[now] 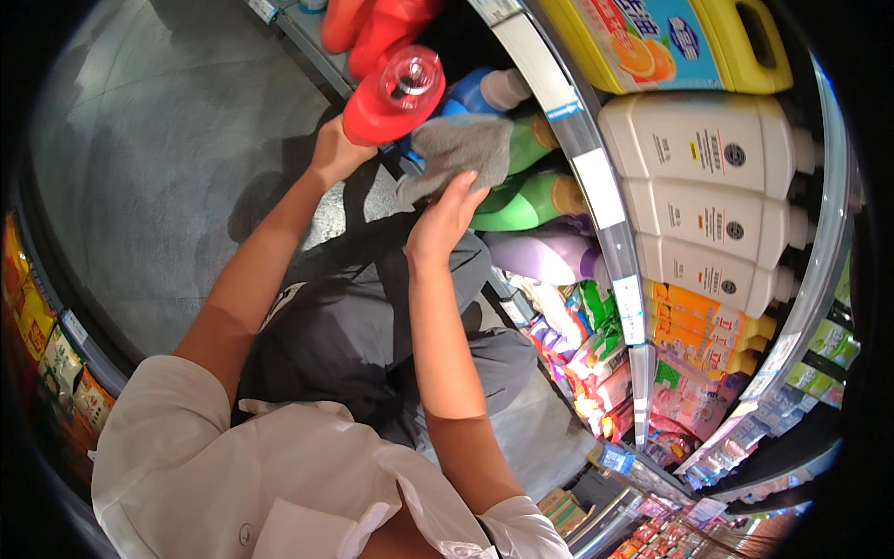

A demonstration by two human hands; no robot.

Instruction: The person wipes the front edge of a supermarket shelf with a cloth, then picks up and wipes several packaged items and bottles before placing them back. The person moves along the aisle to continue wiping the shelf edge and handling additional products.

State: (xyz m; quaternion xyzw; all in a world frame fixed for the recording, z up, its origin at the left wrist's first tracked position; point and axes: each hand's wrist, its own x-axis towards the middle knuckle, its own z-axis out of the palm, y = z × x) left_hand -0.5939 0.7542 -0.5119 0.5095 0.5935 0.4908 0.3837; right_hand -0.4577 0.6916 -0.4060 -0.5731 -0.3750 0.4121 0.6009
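My left hand point(342, 152) grips a red plastic bottle point(370, 115) near its base. The bottle is tilted, and its clear cap point(412, 77) points up towards me. A grey cloth point(461, 150) is pinched between the thumb and fingers of my right hand point(447, 220), just to the right of the red bottle. Part of the cloth hangs in front of a blue bottle point(464, 98) and a green bottle point(529, 144) on the low shelf. The cloth and the red bottle are close together; whether they touch I cannot tell.
More red bottles point(380, 31), another green bottle point(524, 202) and purple bottles point(541, 251) line the low shelf. Above it, a shelf edge with price labels point(597, 189) fronts white jugs point(698, 140) and a yellow jug point(670, 42). Bagged goods point(59, 349) stand at far left.
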